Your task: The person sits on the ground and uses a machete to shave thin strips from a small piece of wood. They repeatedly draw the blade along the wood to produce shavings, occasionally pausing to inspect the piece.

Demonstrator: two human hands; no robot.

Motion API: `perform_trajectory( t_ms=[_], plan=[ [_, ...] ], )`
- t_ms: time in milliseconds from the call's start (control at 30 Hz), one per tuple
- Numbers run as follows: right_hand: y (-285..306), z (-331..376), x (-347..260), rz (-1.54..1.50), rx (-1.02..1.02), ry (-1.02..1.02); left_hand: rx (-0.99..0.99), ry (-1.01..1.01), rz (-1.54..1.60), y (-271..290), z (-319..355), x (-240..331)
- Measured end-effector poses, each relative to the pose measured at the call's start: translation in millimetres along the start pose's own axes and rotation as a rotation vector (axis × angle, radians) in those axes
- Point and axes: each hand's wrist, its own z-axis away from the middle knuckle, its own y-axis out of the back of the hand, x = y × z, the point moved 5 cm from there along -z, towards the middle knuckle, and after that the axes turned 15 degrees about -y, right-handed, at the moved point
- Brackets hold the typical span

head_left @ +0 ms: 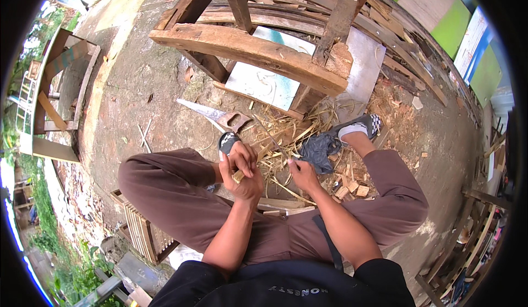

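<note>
My left hand (pixel 247 183) is closed around a short light-coloured stick (pixel 238 176), whose blunt end shows in front of the palm. To its right, my right hand (pixel 304 176) is closed with the thumb pointing up. A long thin dark strip or blade (pixel 268 133) runs from near its fingertips up to the left; I cannot tell whether it is a knife. Pale curled shavings (pixel 316 123) and wood chips (pixel 346 180) cover the ground just beyond both hands. A hand saw (pixel 212 113) with a brown handle lies flat on the ground beyond my left hand.
A rough wooden frame (pixel 242 46) stands ahead, with planks (pixel 407 68) piled behind it. A crumpled dark plastic bag (pixel 318 150) lies by my right foot. Wooden furniture (pixel 82 87) stands at the left, a slatted wooden piece (pixel 144 224) beside my left knee. Wooden racks (pixel 467 252) fill the right.
</note>
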Motion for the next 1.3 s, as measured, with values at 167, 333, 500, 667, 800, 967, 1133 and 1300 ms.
perform_trajectory(
  t_ms=[167,333,500,667,800,967,1133,1300],
  plan=[
    [-6,7,-12,-0.095,-0.05,0.056,0.069,0.15,0.078,11,-5,-3],
    [-14,-3,-8,0.05,-0.084,-0.161,0.151,0.129,0.119,32,-13,0],
    [-20,23,-47,-0.001,-0.022,0.159,0.239,0.09,0.091,40,-20,0],
    [-22,-20,5,0.08,-0.031,-0.302,0.087,0.028,0.184,60,-29,-7],
    [-27,4,-31,0.035,-0.005,0.094,0.188,0.075,0.11,50,-35,-4],
    [-26,-11,-12,0.09,-0.012,-0.075,0.214,0.124,0.069,57,-41,1],
    [-23,20,-46,0.083,-0.015,0.213,0.219,0.166,0.093,54,-47,3],
    [-37,-16,1,0.111,-0.019,-0.173,0.209,0.155,0.106,65,-51,1]
  ],
)
